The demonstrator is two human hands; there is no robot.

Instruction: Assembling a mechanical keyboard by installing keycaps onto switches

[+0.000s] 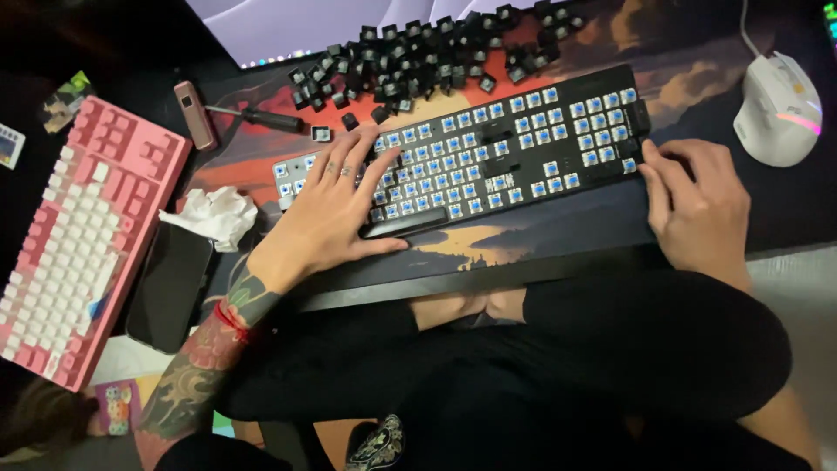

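Observation:
A black keyboard (523, 139) lies across the desk mat with nearly all its keycaps off, so rows of blue switches show. My left hand (336, 209) rests flat on its left part, fingers spread over the switches, thumb beside the long spacebar cap. At the keyboard's right end, my right hand (697, 196) grips the lower corner with fingers curled on the edge. A heap of loose black keycaps (427, 57) sits behind the keyboard.
A pink and white keyboard (78, 235) lies at the left, a black phone (170, 288) and crumpled tissue (214, 214) beside it. A screwdriver (261, 118) and small brown device (196, 113) lie back left. White mouse (779, 109) at right; monitor (305, 26) behind.

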